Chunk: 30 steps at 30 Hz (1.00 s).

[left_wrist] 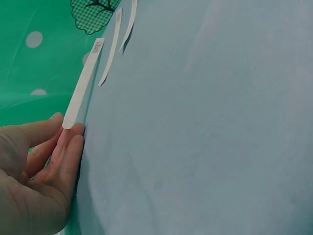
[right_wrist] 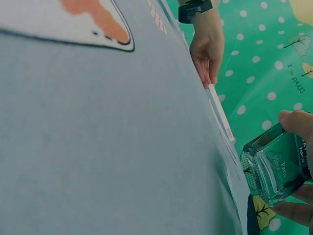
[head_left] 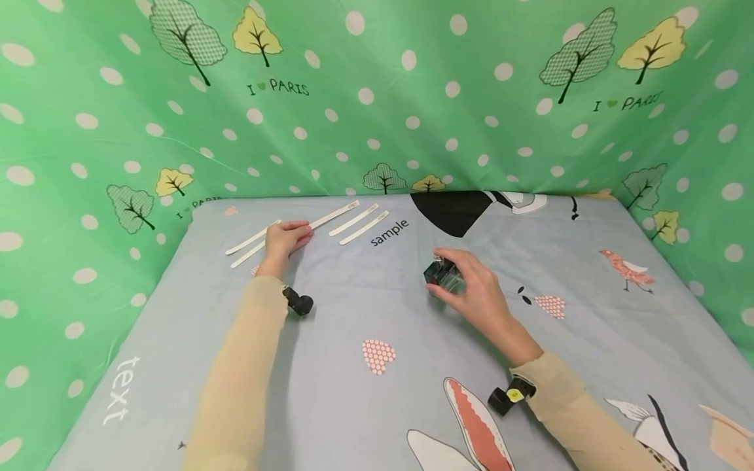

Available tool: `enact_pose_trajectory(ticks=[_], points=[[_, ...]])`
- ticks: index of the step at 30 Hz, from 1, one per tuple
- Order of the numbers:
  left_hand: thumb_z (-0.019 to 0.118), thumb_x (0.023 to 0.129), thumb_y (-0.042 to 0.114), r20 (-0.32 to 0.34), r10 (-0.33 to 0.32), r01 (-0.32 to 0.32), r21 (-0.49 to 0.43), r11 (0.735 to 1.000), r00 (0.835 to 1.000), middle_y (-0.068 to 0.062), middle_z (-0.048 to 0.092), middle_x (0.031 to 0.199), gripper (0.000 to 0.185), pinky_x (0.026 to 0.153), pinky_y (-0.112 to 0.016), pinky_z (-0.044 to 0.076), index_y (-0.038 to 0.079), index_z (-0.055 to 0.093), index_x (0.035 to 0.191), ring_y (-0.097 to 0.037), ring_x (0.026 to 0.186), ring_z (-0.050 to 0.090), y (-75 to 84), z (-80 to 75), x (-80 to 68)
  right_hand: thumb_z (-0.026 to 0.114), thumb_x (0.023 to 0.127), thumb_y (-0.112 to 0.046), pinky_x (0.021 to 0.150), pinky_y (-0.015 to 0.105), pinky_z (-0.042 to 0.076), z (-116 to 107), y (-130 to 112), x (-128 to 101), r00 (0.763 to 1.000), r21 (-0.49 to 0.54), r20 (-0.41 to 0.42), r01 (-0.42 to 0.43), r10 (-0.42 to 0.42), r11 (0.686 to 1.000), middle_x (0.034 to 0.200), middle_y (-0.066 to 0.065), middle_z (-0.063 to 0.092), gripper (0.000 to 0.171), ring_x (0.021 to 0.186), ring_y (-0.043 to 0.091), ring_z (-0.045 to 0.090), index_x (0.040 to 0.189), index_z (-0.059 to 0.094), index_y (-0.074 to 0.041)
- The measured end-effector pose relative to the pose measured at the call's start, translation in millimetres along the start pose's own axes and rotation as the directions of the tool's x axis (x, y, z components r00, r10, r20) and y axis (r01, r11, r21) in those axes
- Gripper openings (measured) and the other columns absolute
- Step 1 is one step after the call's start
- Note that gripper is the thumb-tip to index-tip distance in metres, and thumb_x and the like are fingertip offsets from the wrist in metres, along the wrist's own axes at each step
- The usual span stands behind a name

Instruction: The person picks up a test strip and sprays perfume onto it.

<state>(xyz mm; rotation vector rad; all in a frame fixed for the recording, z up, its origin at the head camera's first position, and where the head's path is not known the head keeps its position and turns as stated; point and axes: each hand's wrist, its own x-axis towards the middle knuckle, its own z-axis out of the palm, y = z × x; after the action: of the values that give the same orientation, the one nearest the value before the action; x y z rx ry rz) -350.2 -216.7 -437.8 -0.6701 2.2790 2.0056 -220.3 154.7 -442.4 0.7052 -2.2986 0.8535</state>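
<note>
Both arms are covered to the wrist by long, close-fitting sleeves of thin, pale cream-yellow fabric, slightly sheer and smooth, with no print. The left hand (head_left: pixel 285 237) and right hand (head_left: pixel 476 291) are bare, with no rings or gloves showing. A small black camera unit (head_left: pixel 299 303) is strapped at the left wrist, rounded and matte, jutting out from the cuff. A similar black block-shaped camera unit (head_left: pixel 509 396) sits at the right wrist, carrying a small yellow sticker on its face. In the right wrist view the left one shows as a dark band (right_wrist: pixel 194 10) round the wrist.
</note>
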Motion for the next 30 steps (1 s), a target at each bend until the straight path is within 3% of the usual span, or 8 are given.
enact_pose_trajectory(ticks=[4, 9, 16, 24, 30], points=[[0.068, 0.094, 0.008, -0.003, 0.003, -0.003, 0.016, 1.0, 1.0, -0.02, 0.062, 0.133, 0.039, 0.101, -0.028, 0.055, -0.001, 0.063, 0.131, -0.008, 0.091, 0.069, 6.2, -4.6, -4.6, 0.09, 0.073, -0.021, 0.077, 0.041, 0.062, -0.5, -0.5, 0.2, 1.0, -0.003, -0.004, 0.0, 0.0, 1.0, 0.123, 0.01, 0.067, 0.066, 0.107, 0.027, 0.068, 0.131, 0.059, -0.013], [0.068, 0.094, 0.012, -0.015, -0.007, 0.008, 0.039, 0.999, 1.0, -0.011, 0.068, 0.117, 0.039, 0.101, -0.027, 0.055, 0.002, 0.063, 0.132, -0.007, 0.092, 0.068, 9.7, -13.4, -8.5, 0.09, 0.073, -0.021, 0.076, 0.041, 0.062, -1.2, -1.6, 0.5, 1.0, -0.004, 0.0, -0.003, 0.003, 1.0, 0.122, 0.01, 0.067, 0.066, 0.106, 0.027, 0.067, 0.131, 0.059, -0.013], [0.066, 0.096, 0.012, -0.021, 0.011, -0.01, 0.047, 0.999, 1.0, -0.011, 0.067, 0.122, 0.04, 0.104, -0.029, 0.054, 0.001, 0.061, 0.134, -0.007, 0.096, 0.068, 11.4, -30.9, -11.9, 0.09, 0.073, -0.021, 0.076, 0.042, 0.062, -2.3, -2.6, -0.1, 1.0, -0.002, 0.003, -0.005, 0.005, 1.0, 0.122, 0.011, 0.067, 0.066, 0.105, 0.027, 0.068, 0.131, 0.059, -0.013], [0.068, 0.095, 0.019, -0.048, -0.01, 0.014, 0.074, 0.997, 0.999, 0.004, 0.066, 0.101, 0.044, 0.102, -0.026, 0.055, 0.006, 0.061, 0.136, -0.003, 0.094, 0.067, 9.9, -51.3, -12.0, 0.09, 0.073, -0.021, 0.077, 0.042, 0.062, -3.3, -2.9, -0.6, 1.0, -0.002, 0.005, -0.001, 0.001, 1.0, 0.122, 0.01, 0.067, 0.066, 0.106, 0.027, 0.067, 0.131, 0.059, -0.013], [0.068, 0.095, 0.015, -0.062, 0.01, -0.007, 0.051, 0.999, 0.998, 0.009, 0.064, 0.092, 0.043, 0.103, -0.027, 0.054, 0.002, 0.06, 0.135, -0.004, 0.093, 0.067, 6.8, -66.3, -16.0, 0.09, 0.073, -0.022, 0.076, 0.042, 0.062, -3.6, -3.9, 0.1, 1.0, -0.003, 0.003, 0.002, -0.002, 1.0, 0.122, 0.009, 0.067, 0.065, 0.105, 0.027, 0.067, 0.131, 0.059, -0.014]])
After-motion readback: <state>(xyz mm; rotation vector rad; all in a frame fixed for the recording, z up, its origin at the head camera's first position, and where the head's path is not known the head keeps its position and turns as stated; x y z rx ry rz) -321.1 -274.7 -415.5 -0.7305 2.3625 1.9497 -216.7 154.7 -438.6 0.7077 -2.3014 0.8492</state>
